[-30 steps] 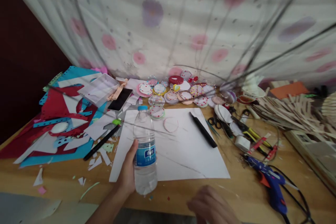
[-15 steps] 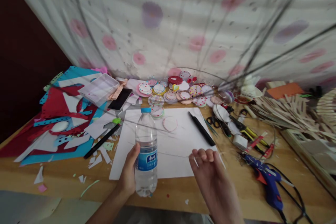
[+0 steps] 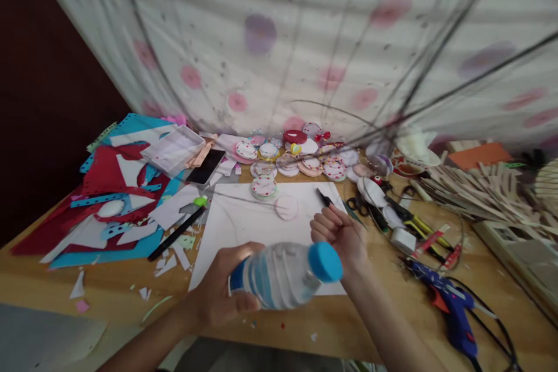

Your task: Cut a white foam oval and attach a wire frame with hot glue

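My left hand [image 3: 224,288] is wrapped round the lower part of a clear plastic bottle [image 3: 283,276]. The bottle lies tilted on its side in the air, its blue cap [image 3: 325,261] pointing right and toward me. Beyond the cap, my right hand [image 3: 337,232] has its fingers curled, over the right side of a white paper sheet [image 3: 235,215]. A black pen [image 3: 324,197] shows just past those fingers, its lower part hidden by the hand; whether the hand touches it is unclear. A faint pink circle [image 3: 286,208] is drawn on the sheet.
Red and blue paper scraps [image 3: 104,171], a phone [image 3: 206,167] and another black pen [image 3: 176,233] are at the left. Decorated discs [image 3: 264,186] line the back. Pliers [image 3: 421,226], a blue glue gun [image 3: 453,308] and wooden sticks [image 3: 471,186] occupy the right.
The bottle has gone from upright to tilted sideways, lifted nearer in my left hand. My right hand has moved up the sheet to the pen, its fingers more curled.
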The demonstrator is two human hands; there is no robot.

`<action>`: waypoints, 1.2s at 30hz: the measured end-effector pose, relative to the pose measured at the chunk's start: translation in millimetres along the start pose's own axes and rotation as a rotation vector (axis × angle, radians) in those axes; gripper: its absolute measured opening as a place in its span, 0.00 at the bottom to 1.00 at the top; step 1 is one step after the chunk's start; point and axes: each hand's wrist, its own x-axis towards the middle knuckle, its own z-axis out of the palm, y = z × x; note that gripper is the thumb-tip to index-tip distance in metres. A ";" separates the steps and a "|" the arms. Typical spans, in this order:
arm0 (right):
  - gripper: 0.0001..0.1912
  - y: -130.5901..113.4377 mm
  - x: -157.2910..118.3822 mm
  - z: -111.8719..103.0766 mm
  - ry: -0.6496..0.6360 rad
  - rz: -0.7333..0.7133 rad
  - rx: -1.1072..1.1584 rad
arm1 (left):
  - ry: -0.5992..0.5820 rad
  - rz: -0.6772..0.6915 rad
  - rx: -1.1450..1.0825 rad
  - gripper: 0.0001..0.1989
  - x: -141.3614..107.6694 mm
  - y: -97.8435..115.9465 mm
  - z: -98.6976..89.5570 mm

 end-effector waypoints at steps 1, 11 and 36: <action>0.24 -2.0 4.8 1.7 -0.008 0.012 -0.063 | -0.033 0.056 0.148 0.30 3.2 3.8 -4.2; 0.22 16.9 30.8 30.8 -0.194 -0.048 -0.689 | -0.340 0.299 1.015 0.30 36.7 3.3 -8.4; 0.21 -51.9 -11.2 52.2 -0.218 -0.619 -0.339 | 0.385 -0.365 0.064 0.44 4.9 -5.9 -6.2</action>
